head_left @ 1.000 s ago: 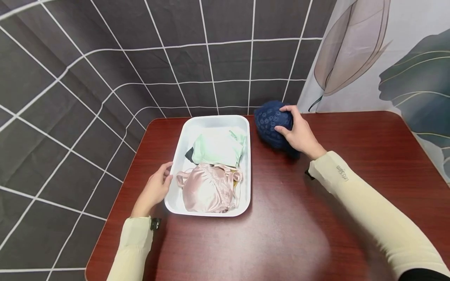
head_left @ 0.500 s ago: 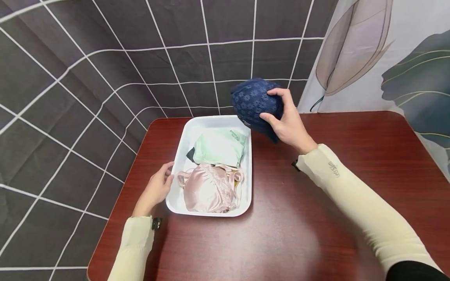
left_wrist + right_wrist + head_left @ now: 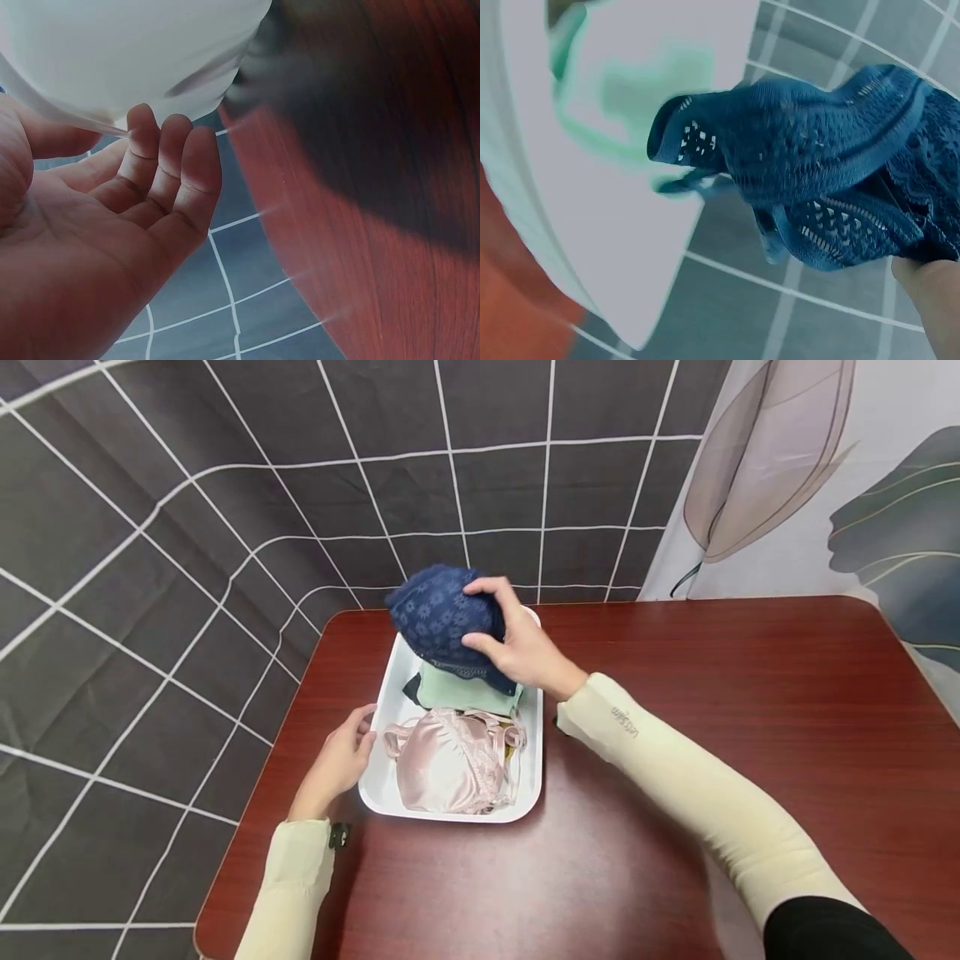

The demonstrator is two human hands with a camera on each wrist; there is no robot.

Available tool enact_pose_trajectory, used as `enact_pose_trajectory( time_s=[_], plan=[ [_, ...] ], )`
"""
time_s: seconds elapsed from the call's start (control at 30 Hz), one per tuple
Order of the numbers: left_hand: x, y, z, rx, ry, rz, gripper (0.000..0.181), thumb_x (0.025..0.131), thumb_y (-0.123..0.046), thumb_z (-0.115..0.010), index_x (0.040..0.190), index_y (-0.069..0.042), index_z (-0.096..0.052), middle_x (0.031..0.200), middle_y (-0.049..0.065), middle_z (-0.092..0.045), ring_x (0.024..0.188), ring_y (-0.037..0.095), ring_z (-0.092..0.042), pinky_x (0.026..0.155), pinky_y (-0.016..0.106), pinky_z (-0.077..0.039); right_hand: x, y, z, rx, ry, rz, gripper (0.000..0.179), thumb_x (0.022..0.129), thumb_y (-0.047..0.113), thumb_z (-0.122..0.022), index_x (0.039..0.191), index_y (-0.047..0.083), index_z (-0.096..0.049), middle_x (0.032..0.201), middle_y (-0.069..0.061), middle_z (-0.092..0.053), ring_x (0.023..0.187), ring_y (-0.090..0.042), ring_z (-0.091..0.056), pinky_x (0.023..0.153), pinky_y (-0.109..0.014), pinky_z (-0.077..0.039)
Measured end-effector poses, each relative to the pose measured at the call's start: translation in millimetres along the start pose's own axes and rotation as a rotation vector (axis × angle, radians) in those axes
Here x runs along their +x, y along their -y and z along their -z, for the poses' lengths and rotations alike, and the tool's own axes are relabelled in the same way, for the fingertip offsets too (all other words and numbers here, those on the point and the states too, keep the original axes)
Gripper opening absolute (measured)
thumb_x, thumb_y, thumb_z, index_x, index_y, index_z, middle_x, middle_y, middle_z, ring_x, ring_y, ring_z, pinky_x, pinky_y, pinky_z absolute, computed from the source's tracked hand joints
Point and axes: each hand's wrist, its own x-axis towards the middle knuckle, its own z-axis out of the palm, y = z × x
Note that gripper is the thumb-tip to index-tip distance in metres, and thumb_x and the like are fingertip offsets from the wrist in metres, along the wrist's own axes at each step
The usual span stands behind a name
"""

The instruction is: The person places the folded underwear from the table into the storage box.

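In the head view, my right hand (image 3: 525,647) grips a navy lace bra (image 3: 442,614), folded cup in cup, over the far half of a white tray (image 3: 382,785). The bra's perforated lace band (image 3: 795,142) hangs loose in the right wrist view. Below it lies a folded mint-green garment (image 3: 465,692), partly hidden. A pink satin bra (image 3: 446,764) with lace trim fills the near half. My left hand (image 3: 341,764) holds the tray's left rim; in the left wrist view its curled fingers (image 3: 199,161) touch the tray wall.
The tray stands on a reddish-brown wooden table (image 3: 675,710). A dark curtain (image 3: 300,502) with white grid lines hangs behind and to the left. At the right hangs a white curtain (image 3: 795,535) with leaf shapes.
My right hand has lifted the navy bra off the table to the right of the tray and carried it left over the tray's far half. My left hand has stayed at the rim.
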Motion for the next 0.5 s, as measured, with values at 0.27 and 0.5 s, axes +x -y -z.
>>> enact_pose_trajectory(
  time_s=[0.27,0.5],
  plan=[
    [2.5,-2.1,-1.4,-0.003,-0.003,-0.025,0.044,0.093,0.000,-0.051,0.136,-0.001,-0.042,0.095,0.017,-0.057,0.090,0.032,-0.061,0.073,0.046,-0.050,-9.0,-50.6,-22.4,-0.141,0.204,-0.250,0.055,0.088,0.017,-0.068,0.132,0.016,-0.036,0.136,-0.009,-0.043,0.123,-0.022,-0.044,0.104,-0.035,-0.032],
    [3.4,-3.7,-0.2,0.003,0.009,-0.015,0.044,0.094,-0.001,-0.051,0.137,-0.001,-0.041,0.096,0.017,-0.057,0.090,0.032,-0.061,0.074,0.046,-0.049,-10.5,-56.6,-17.9,-0.402,0.348,-0.541,0.051,0.093,0.025,-0.061,0.137,0.011,-0.038,0.134,-0.018,-0.046,0.125,-0.032,-0.038,0.104,-0.042,-0.029]
  ],
)
